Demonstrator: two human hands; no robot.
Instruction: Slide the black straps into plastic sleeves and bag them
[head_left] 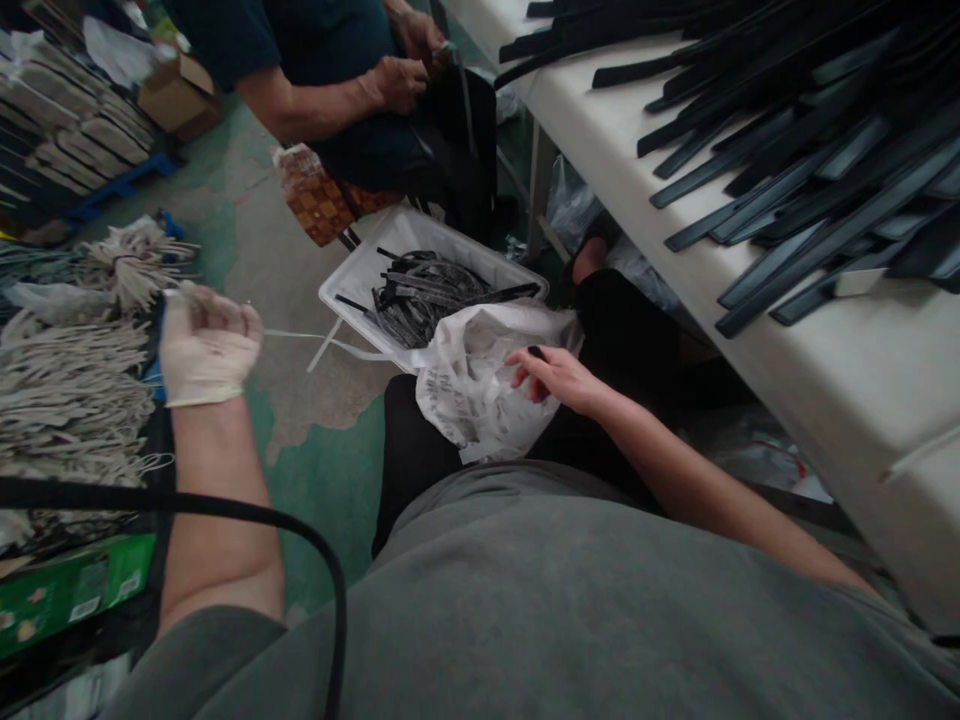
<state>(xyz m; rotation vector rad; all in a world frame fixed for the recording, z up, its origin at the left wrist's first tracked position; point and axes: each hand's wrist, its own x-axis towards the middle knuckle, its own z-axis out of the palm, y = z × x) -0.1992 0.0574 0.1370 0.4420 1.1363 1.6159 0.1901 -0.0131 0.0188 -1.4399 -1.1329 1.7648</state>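
Strip (373, 355) by left fingers (231, 314), bag (472, 385) under right fingers (546, 368)
Right: loosely spread, bent — left: curled, blurred — can't tell if pinching.

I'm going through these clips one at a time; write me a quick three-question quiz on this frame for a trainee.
1. True or false: both of the camera wearer's hands wear gloves.
2. Fill in the blank: the white bag rests on the ____ of the person in the grey shirt.
3. What lies heaped on the table to that person's right?

Key:
1. False. The left hand wears a pale glove; the right hand has none, only a black band on one finger.
2. Lap.
3. Long black strips.
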